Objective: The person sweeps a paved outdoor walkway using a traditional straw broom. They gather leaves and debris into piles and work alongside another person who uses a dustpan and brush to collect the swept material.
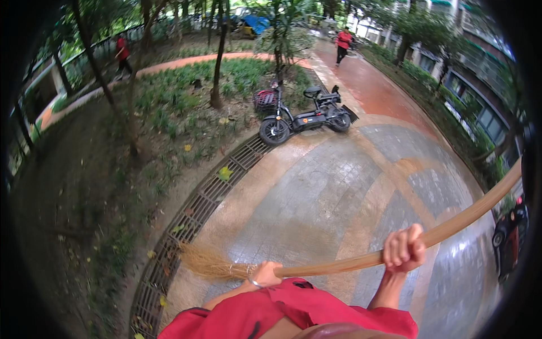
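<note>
Both of my hands are closed around the wooden handle (334, 265) of a straw broom. My left hand (266, 273), with a metal bracelet at its wrist, grips it low, just above the bristles. Higher up, my right hand (404, 249) wraps the handle, which runs on toward the right edge of view. The straw bristles (207, 262) point left, over the paving beside a metal drain grate (205, 207). Whether they touch the ground I cannot tell. A yellow-green leaf (225, 173) and several smaller leaves lie along the grate.
A black electric scooter (307, 116) with a front basket stands at the grate's far end. Wet stone paving (305, 190) spreads ahead. Left lies a planted bed with trees (218, 63). Two people in red tops (344, 40) are farther off. Another parked vehicle (508, 239) is at right.
</note>
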{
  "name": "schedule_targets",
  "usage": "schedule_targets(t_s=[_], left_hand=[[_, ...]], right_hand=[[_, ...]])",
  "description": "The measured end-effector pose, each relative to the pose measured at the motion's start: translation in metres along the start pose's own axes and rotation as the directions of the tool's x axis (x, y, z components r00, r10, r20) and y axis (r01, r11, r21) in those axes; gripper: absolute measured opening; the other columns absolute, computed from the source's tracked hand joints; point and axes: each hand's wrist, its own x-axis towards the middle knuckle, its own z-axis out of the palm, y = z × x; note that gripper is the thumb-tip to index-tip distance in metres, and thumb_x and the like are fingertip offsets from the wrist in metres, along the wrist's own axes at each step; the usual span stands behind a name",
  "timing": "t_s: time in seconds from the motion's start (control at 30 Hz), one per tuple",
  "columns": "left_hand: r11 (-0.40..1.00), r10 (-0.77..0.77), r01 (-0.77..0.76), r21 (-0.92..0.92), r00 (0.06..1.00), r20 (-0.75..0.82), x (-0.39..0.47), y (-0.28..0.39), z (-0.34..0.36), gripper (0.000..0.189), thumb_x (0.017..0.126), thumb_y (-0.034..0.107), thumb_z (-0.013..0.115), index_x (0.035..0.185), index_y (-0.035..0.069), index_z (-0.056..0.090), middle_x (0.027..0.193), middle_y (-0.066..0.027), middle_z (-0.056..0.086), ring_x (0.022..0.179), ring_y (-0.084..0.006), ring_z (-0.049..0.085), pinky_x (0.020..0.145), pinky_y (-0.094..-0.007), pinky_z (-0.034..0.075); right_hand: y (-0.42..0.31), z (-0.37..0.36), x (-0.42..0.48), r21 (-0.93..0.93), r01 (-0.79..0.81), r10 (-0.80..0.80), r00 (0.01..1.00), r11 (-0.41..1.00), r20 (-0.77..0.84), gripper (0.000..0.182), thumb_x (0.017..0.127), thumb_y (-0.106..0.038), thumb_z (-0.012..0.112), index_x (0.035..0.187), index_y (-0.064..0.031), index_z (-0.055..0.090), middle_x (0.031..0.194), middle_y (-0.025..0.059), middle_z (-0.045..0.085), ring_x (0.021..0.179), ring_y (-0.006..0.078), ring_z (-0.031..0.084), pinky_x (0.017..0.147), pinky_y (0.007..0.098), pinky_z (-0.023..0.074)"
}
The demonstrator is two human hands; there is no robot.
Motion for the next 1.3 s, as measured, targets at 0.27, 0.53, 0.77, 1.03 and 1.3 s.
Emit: schedule_targets(t_s=[0.27,0.53,0.77,1.03,1.3], left_hand=[[0.999,-0.053,0.053,0.001,0.999,-0.013,0.002,-0.004,0.007,0.015,0.067,0.024,0.061,0.074,0.01,0.063,0.073,-0.0177,0.062,0.074,-0.0378,0.062,0.065,-0.0441,0.05],[0.997,-0.079,0.081,0.009,0.984,-0.158,-0.022,0.034,-0.015,0.015,0.068,0.024,0.062,0.073,0.011,0.063,0.068,-0.0177,0.06,0.07,-0.039,0.06,0.059,-0.0429,0.048],[0.997,-0.077,0.077,-0.005,0.989,-0.124,-0.019,0.009,0.005,0.014,0.065,0.021,0.063,0.068,0.009,0.058,0.066,-0.0174,0.059,0.068,-0.0384,0.059,0.056,-0.043,0.047],[0.994,-0.104,0.105,0.039,0.994,-0.012,-0.014,-0.016,0.007,0.035,0.061,0.026,0.068,0.085,0.001,0.062,0.086,-0.0222,0.062,0.083,-0.0396,0.059,0.071,-0.0458,0.048],[0.997,0.003,0.024,0.075,0.941,-0.337,-0.055,0.004,0.017,0.017,0.053,0.015,0.062,0.067,0.008,0.056,0.058,-0.0147,0.057,0.059,-0.0359,0.059,0.055,-0.0437,0.047]], right_hand=[[0.007,-0.003,-0.012,-0.026,-0.007,-0.002,0.944,1.0,-0.329,0.022,0.092,-0.018,0.042,0.072,-0.0119,0.035,0.047,-0.0037,0.033,0.033,0.0051,0.031,0.028,0.0209,0.0322],[-0.011,0.008,0.01,0.09,0.078,-0.054,0.967,0.993,-0.25,0.022,0.093,-0.016,0.041,0.072,-0.012,0.033,0.049,-0.0029,0.035,0.034,0.0045,0.031,0.028,0.021,0.0319],[-0.002,0.01,0.005,0.036,0.025,-0.017,0.979,0.999,-0.205,0.023,0.093,-0.015,0.041,0.071,-0.0111,0.032,0.047,-0.0031,0.035,0.032,0.0047,0.031,0.028,0.0214,0.032],[0.025,-0.003,-0.008,0.173,0.009,0.05,0.939,0.985,-0.339,0.019,0.09,-0.01,0.048,0.074,-0.0104,0.038,0.05,-0.0026,0.039,0.035,0.0047,0.031,0.031,0.0192,0.0306],[-0.021,0.02,-0.034,0.018,0.041,-0.037,0.978,0.999,-0.203,0.03,0.085,-0.009,0.054,0.064,-0.0126,0.033,0.042,-0.0052,0.04,0.031,0.0019,0.036,0.03,0.0153,0.0356]])
